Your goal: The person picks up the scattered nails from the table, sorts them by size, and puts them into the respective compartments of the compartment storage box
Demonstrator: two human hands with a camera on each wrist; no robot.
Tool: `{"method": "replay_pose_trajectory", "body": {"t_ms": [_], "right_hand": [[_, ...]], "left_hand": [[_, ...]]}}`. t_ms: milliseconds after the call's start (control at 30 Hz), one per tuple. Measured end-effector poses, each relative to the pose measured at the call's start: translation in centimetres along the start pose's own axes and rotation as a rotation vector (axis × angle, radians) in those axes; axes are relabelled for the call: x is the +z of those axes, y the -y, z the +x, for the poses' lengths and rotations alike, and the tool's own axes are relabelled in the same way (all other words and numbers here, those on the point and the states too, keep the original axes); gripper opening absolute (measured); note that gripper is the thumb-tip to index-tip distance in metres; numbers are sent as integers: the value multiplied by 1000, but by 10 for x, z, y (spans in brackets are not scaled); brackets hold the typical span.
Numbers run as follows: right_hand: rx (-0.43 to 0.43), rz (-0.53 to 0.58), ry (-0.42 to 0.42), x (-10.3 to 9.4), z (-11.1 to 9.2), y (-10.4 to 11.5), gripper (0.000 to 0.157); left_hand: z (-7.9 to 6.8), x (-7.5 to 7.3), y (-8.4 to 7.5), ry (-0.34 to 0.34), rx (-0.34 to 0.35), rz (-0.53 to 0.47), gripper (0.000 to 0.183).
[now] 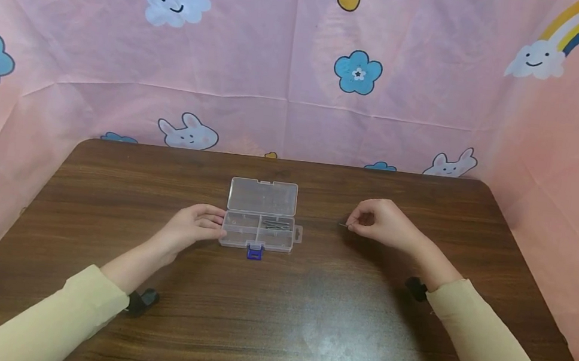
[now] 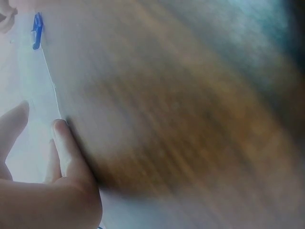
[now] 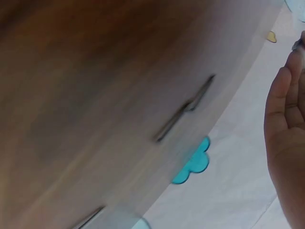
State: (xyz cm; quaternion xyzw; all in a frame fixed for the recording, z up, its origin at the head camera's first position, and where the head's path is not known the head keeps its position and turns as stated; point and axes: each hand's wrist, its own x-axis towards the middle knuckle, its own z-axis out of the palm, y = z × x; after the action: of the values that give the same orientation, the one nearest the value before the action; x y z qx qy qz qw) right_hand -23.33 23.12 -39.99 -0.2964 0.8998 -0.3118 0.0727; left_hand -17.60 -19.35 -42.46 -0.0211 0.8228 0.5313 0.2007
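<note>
A clear plastic compartment box (image 1: 239, 237) with a blue latch (image 1: 254, 253) stands on the table, its lid (image 1: 263, 196) tilted back. Several thin metal pieces (image 1: 277, 226) lie in its back right compartment. At the box's left end, my left hand (image 1: 190, 228) rests with fairly straight fingers and thumb touching the side. To the right of the box, my right hand (image 1: 383, 221) pinches a small thin metal piece (image 1: 342, 224) just above the table. Its exact kind is too small to tell. Blurred in the right wrist view, a dark thin metal piece (image 3: 186, 107) lies on the table.
Another thin metal piece (image 3: 88, 218) shows at the bottom of the right wrist view. The brown wooden table (image 1: 250, 320) meets a pink patterned cloth (image 1: 292, 72) at its back edge. A hanging tab (image 1: 298, 234) juts from the box's right end.
</note>
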Motion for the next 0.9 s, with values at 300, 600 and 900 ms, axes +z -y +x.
{"method": "replay_pose_trajectory", "body": {"t_ms": [300,600,900], "right_hand": [[-27,52,15,8,27,19,5],[-56,94,18,21,48,35,4],[-85,108,6,34,61,46,5]], "left_hand": [[-1,0,0,0,-2,3,62],[0,0,0,-3,-16,-3,61],[-2,0,0,-3,-10,-2,62]]}}
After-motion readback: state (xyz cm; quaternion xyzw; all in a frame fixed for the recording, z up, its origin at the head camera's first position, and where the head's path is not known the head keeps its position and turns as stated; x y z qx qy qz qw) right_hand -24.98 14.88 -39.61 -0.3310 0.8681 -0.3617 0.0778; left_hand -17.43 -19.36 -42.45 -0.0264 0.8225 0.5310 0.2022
